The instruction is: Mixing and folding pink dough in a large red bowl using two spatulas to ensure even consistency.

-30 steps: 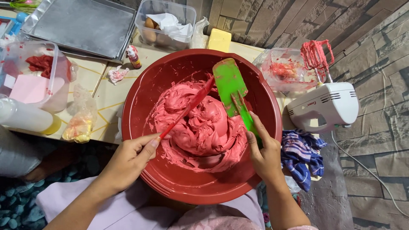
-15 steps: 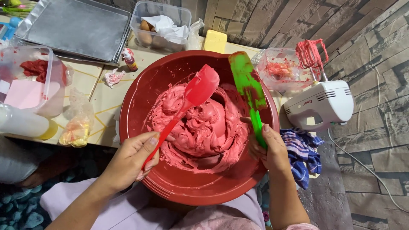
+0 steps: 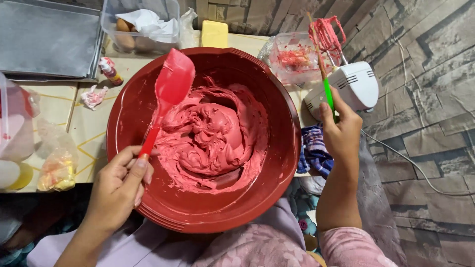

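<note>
A big red bowl (image 3: 277,94) sits in front of me, filled with thick pink-red batter (image 3: 210,138). My left hand (image 3: 118,183) grips the handle of a red spatula (image 3: 170,86) at the bowl's left rim, its blade lifted above the batter. My right hand (image 3: 341,131) is out to the right of the bowl, holding a green spatula (image 3: 326,86) edge-on, so only its thin green handle and batter-smeared upper part show, in front of the white hand mixer (image 3: 354,86).
The mixer's beaters (image 3: 326,32) rest over a clear tub (image 3: 297,62) smeared pink. A metal tray (image 3: 47,39), a clear box with eggs (image 3: 141,24), a yellow block (image 3: 215,33), a small bottle (image 3: 110,70), plastic bags (image 3: 57,163) and a striped cloth (image 3: 314,153) lie around.
My right hand has carried the green spatula out of the bowl to the right, towards the mixer. My left hand has raised the red spatula's blade off the batter.
</note>
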